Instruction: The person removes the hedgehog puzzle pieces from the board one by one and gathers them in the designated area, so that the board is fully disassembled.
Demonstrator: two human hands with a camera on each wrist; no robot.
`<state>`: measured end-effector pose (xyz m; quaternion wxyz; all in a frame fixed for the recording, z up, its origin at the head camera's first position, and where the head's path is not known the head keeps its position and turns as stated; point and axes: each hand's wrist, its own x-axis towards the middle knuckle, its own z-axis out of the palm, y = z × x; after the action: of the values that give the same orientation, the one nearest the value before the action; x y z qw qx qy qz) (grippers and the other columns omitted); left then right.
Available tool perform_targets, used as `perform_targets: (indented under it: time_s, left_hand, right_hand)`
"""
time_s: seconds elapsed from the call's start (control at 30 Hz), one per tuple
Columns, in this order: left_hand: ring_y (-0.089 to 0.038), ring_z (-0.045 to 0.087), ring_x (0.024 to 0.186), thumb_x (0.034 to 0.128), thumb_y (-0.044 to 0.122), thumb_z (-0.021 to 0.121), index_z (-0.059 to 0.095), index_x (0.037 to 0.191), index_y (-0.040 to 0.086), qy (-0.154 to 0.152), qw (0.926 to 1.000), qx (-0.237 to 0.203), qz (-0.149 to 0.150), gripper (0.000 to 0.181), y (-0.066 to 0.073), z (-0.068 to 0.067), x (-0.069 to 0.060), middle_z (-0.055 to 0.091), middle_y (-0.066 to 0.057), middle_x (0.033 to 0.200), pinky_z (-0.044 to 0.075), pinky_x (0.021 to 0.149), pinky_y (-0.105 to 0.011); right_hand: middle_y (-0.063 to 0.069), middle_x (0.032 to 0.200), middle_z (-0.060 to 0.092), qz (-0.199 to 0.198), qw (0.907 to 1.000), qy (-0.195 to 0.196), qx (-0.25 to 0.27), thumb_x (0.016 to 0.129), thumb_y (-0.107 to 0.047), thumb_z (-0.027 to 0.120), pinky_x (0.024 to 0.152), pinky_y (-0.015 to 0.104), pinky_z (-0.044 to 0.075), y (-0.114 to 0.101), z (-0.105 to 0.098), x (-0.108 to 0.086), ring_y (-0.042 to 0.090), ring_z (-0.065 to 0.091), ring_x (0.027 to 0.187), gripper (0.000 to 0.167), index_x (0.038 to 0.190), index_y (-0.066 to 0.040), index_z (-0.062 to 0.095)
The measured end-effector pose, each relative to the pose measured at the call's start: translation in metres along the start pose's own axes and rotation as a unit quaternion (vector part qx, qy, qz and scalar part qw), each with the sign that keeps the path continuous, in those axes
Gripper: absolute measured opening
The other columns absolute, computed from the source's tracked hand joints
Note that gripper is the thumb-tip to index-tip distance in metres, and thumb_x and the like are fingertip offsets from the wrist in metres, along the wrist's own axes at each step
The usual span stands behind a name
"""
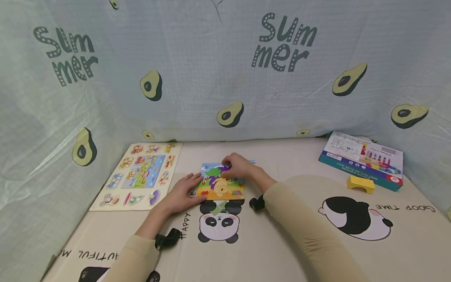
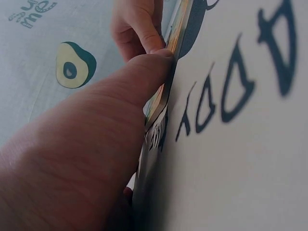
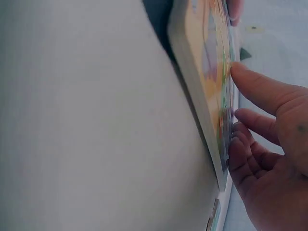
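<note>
A small, colourful cartoon picture board (image 1: 225, 192), showing a green and purple figure and a yellow one, lies flat in the middle of the table. At its left edge rests my left hand (image 1: 183, 194), fingers spread and thumb at the near corner. My right hand (image 1: 237, 166) reaches over the upper right part of the board. In the right wrist view the thumb and index fingertip of this hand (image 3: 274, 130) touch the picture surface a little apart, the other fingers bent. No separate piece shows between them. The left thumb (image 2: 149, 72) touches the board's edge.
A pale peg puzzle board (image 1: 118, 184) lies on the left. To the right are a boxed toy set (image 1: 363, 156) and a yellow arch block (image 1: 360, 184). A thin blue strip (image 1: 252, 161) shows behind my right hand. An avocado-print curtain (image 1: 190, 98) borders the back.
</note>
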<state>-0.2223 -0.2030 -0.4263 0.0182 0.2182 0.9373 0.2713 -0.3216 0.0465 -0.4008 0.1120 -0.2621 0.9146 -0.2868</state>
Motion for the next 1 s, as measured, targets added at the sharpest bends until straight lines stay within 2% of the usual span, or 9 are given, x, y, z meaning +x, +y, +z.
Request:
perform_targets:
  time_s: [0.27, 0.67, 0.83, 1.0]
  left_hand:
    - [-0.041, 0.022, 0.149, 0.0916, 0.044, 0.072, 0.046, 0.152, 0.006, 0.001, 1.0, -0.004, -0.001, 0.076, -0.0004, -0.0001, -0.0005, 0.036, -0.013, 0.16, 0.022, 0.117, -0.061]
    - [-0.042, 0.023, 0.148, 0.0915, 0.044, 0.072, 0.046, 0.151, 0.005, 0.001, 1.0, -0.005, 0.005, 0.076, -0.0004, 0.0001, -0.0005, 0.037, -0.013, 0.16, 0.022, 0.117, -0.061]
    - [-0.042, 0.023, 0.148, 0.0915, 0.043, 0.072, 0.046, 0.151, 0.005, 0.0, 1.0, -0.005, 0.005, 0.076, -0.0008, 0.0, -0.0007, 0.037, -0.013, 0.16, 0.022, 0.117, -0.061]
    - [-0.042, 0.022, 0.149, 0.0916, 0.044, 0.072, 0.046, 0.152, 0.005, -0.002, 1.0, -0.006, 0.003, 0.076, -0.001, 0.0001, -0.0004, 0.036, -0.013, 0.16, 0.021, 0.117, -0.061]
  right_hand:
    - [0.01, 0.12, 0.061, 0.011, 0.9995, 0.0, -0.029, 0.091, -0.026, 0.077, 0.102, 0.035, 0.048, -0.0072, 0.0021, 0.0007, 0.023, 0.056, 0.108, 0.048, 0.129, 0.0, 0.064]
    - [0.012, 0.124, 0.059, 0.024, 0.9996, 0.001, -0.016, 0.093, -0.024, 0.076, 0.105, 0.038, 0.045, -0.0087, 0.0043, 0.0, 0.025, 0.053, 0.112, 0.049, 0.132, 0.001, 0.059]
    - [0.013, 0.13, 0.055, 0.032, 0.9994, 0.004, -0.01, 0.092, -0.026, 0.077, 0.107, 0.04, 0.043, -0.0081, 0.006, 0.0006, 0.026, 0.049, 0.116, 0.053, 0.136, -0.003, 0.058]
    - [0.011, 0.125, 0.052, 0.032, 0.9994, 0.012, 0.003, 0.09, -0.025, 0.079, 0.101, 0.041, 0.046, -0.0086, 0.0051, -0.0012, 0.027, 0.045, 0.114, 0.048, 0.132, -0.008, 0.061]
